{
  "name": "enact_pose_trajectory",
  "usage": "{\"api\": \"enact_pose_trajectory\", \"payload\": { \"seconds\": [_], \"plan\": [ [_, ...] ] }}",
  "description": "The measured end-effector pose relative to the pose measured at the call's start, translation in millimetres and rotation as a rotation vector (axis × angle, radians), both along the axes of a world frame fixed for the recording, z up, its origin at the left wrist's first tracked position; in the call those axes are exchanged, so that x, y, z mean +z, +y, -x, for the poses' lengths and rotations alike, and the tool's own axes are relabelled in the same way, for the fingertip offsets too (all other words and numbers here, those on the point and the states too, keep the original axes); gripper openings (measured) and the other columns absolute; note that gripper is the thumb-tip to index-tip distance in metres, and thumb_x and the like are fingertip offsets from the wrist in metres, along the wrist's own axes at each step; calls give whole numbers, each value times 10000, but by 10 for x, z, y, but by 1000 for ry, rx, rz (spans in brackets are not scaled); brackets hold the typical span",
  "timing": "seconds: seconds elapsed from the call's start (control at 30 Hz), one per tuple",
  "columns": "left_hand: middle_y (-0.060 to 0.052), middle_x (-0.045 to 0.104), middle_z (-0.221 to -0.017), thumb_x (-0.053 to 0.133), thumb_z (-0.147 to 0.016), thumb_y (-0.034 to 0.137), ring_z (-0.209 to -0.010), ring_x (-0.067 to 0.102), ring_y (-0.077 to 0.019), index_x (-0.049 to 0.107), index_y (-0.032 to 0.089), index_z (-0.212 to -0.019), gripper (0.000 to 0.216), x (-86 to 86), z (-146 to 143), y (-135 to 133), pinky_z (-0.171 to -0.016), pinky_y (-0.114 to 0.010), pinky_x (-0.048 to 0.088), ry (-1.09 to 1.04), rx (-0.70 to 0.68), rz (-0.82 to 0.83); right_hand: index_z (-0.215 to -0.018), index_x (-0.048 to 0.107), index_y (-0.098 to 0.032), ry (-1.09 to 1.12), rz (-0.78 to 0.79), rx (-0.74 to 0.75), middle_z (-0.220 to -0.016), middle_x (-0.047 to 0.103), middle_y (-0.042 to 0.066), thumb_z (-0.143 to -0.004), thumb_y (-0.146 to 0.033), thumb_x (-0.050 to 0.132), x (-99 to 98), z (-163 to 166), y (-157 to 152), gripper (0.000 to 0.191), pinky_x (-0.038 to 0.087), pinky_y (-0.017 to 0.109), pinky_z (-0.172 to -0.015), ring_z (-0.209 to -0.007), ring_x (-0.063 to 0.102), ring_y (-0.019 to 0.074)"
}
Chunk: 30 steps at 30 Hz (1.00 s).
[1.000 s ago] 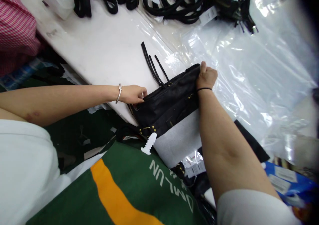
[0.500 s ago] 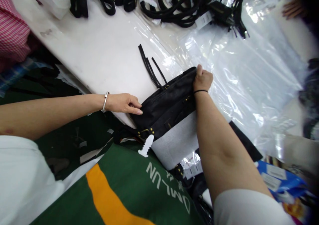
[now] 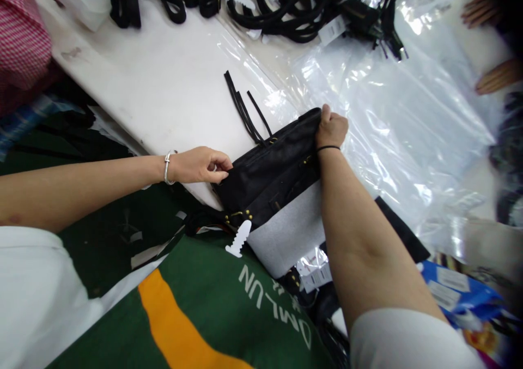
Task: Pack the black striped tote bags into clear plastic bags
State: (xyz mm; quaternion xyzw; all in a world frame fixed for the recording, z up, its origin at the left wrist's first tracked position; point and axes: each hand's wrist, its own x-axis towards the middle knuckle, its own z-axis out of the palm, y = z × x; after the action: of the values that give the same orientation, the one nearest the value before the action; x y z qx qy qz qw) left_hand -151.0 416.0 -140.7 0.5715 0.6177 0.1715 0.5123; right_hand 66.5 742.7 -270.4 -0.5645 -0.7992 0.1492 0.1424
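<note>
A black handbag (image 3: 261,175) with brass-coloured fittings lies at the table's near edge, in front of my body. Thin black cords (image 3: 244,110) stick out from its top edge onto the white table. My right hand (image 3: 333,131) is closed around the bag's far right corner. At its left end, the thumb and fingers of my left hand (image 3: 201,164) pinch the upper corner. A grey sheet (image 3: 288,230) hangs along the near side of the bag, partly behind my right forearm. A white notched plastic piece (image 3: 239,239) sits by the strap end.
Clear plastic bags (image 3: 392,123) cover the table's right part. Black straps and looped handles (image 3: 281,14) are piled at the back. Another person's hands (image 3: 482,12) show at the upper right edge. A blue package (image 3: 457,290) lies at lower right, and checked red cloth (image 3: 22,42) at upper left.
My left hand has gone from loosely extended fingers to a pinch on the bag's left corner, moving up slightly. My right hand keeps its hold. A co-worker's second hand has appeared at the right.
</note>
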Motion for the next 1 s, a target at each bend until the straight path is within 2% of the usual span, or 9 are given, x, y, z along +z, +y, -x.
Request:
{"api": "enact_pose_trajectory", "payload": {
  "seconds": [0.17, 0.27, 0.4, 0.5, 0.63, 0.73, 0.8, 0.9, 1.0],
  "plan": [
    [-29, 618, -791, 522, -824, 261, -719, 534, -128, 651, 162, -892, 176, -12, 40, -61, -712, -230, 408, 229, -166, -196, -749, 662, -150, 8, 8, -10, -663, 541, 83, -1012, -505, 306, -14, 22, -12, 567, 456, 447, -757, -800, 597, 264],
    [-27, 622, -773, 513, -839, 281, -712, 545, -136, 658, 169, -880, 187, -28, 82, -67, -703, -235, 411, 252, -192, -134, -755, 664, -159, 25, 20, -42, -693, 568, 105, -1003, -546, 300, 2, 51, -45, 587, 458, 471, -784, -843, 606, 287],
    [-17, 682, -822, 525, -875, 430, -714, 593, -134, 691, 192, -989, 312, 134, 134, 110, -677, -219, 422, 171, -184, 85, -744, 659, -178, 47, 50, -53, -725, 590, 113, -998, -586, 277, 35, 86, -80, 614, 461, 465, -811, -883, 613, 289],
    [-43, 703, -904, 546, -860, 554, -805, 618, -165, 684, 180, -1056, 444, 216, 7, 314, -727, -237, 433, 241, -111, 12, -750, 662, -194, 82, 77, -50, -729, 597, 100, -988, -610, 280, 60, 86, -95, 613, 466, 449, -821, -894, 622, 283],
    [-61, 695, -898, 471, -904, 522, -830, 618, -186, 686, 159, -932, 423, 49, -328, 424, -767, -271, 434, 267, 8, -133, -831, 681, -214, 229, 109, 1, -777, 629, 68, -970, -657, 265, 102, 7, -133, 623, 474, 406, -835, -904, 640, 257],
    [-33, 683, -790, 418, -924, 479, -763, 614, -177, 680, 164, -824, 422, -127, -461, 373, -721, -268, 432, 208, 154, -63, -948, 692, -222, 449, 141, 125, -865, 670, 36, -947, -690, 279, 140, -102, -176, 625, 484, 363, -846, -914, 647, 221],
    [-14, 658, -699, 424, -917, 487, -701, 601, -172, 673, 166, -779, 428, -191, -470, 338, -669, -263, 423, 166, 205, 12, -968, 691, -213, 545, 186, 203, -920, 688, 27, -909, -704, 375, 163, -163, -198, 587, 488, 342, -861, -927, 643, 205],
    [-17, 655, -685, 441, -912, 479, -697, 603, -177, 656, 169, -741, 414, -213, -460, 335, -666, -269, 422, 171, 215, 40, -893, 682, -195, 568, 242, 245, -974, 692, 38, -824, -679, 560, 184, -186, -211, 504, 490, 336, -874, -910, 629, 191],
    [-43, 687, -763, 454, -919, 469, -766, 631, -203, 644, 177, -753, 386, -227, -502, 334, -718, -289, 440, 254, 189, 21, -751, 642, -188, 486, 229, 249, -975, 675, 57, -788, -618, 646, 181, -131, -205, 431, 484, 351, -889, -892, 612, 187]
  ]
}}
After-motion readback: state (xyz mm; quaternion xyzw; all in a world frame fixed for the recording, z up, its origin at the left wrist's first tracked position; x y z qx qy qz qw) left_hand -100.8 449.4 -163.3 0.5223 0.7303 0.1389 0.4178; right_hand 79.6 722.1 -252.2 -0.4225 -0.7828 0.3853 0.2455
